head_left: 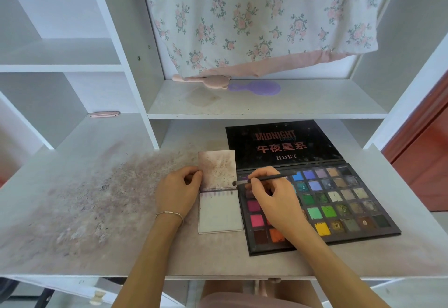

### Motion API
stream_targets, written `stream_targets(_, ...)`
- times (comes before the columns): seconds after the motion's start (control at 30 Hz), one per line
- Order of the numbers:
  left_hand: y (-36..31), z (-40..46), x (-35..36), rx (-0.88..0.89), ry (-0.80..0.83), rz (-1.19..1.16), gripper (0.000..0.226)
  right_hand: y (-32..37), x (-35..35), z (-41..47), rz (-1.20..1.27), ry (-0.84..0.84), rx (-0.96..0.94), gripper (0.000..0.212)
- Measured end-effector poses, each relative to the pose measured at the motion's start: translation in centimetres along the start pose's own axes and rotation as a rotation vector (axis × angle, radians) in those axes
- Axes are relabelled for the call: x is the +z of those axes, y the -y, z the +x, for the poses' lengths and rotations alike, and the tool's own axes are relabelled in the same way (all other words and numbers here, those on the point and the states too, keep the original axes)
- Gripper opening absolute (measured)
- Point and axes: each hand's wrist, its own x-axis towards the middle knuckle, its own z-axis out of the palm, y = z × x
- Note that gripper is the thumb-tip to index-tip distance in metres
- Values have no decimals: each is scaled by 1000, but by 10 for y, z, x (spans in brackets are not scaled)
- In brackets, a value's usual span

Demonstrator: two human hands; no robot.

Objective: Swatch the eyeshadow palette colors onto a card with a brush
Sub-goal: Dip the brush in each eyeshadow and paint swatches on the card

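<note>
Mid-swatch. Right hand (274, 196) pinching brush (263, 178), tip at palette (339, 201) left edge beside card (220, 213). Left hand (178, 190) pinning card's flap on desk (84, 186). Next, likely: load pigment, stroke under the swatch row.

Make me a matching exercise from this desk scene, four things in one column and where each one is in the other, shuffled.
1. thin dark brush
2. small white spiral-bound card pad
3. purple round hand mirror
4. black open eyeshadow palette

A. on the shelf above the desk
B. steadied by the left hand
C. held in the right hand
D. flat on the desk, right of the pad

Pairs: 1-C, 2-B, 3-A, 4-D
</note>
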Motion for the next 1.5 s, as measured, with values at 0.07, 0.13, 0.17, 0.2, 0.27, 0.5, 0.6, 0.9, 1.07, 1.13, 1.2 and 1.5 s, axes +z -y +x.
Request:
stream_targets(0.07,0,0,0,-1,-2,-1,15,2,-1,0,72,-29,5,19)
stream_targets(0.13,0,0,0,1,2,1,15,3,-5,0,112,-48,10,21)
stream_targets(0.17,0,0,0,1,3,0,14,4,-7,0,111,-55,8,21)
stream_targets(0.2,0,0,0,1,2,-3,14,4,-10,-1,101,-60,7,21)
stream_targets(0.27,0,0,0,-2,-5,-8,14,4,-16,-1,86,-68,14,21)
stream_targets(0.5,1,0,0,-7,-4,-17,13,1,-27,-8,22,-79,41,21)
stream_targets(0.6,0,0,0,-10,-3,-26,12,-2,-25,-8,-78,-45,3,20)
stream_targets(0.9,-2,-1,-2,-28,10,-43,12,-3,-18,-4,-202,62,-59,25)
stream_targets(1.07,-2,-1,-2,-27,10,-35,13,-3,-18,-4,-213,26,-80,28)
stream_targets(1.13,-2,-1,-2,-25,8,-37,13,-3,-18,-4,-213,46,-86,27)
stream_targets(1.2,-2,-1,-1,-25,1,-42,13,-4,-18,-4,-216,47,-79,27)
stream_targets(1.5,0,0,0,-26,2,-37,13,-2,-18,-4,-225,25,-80,28)
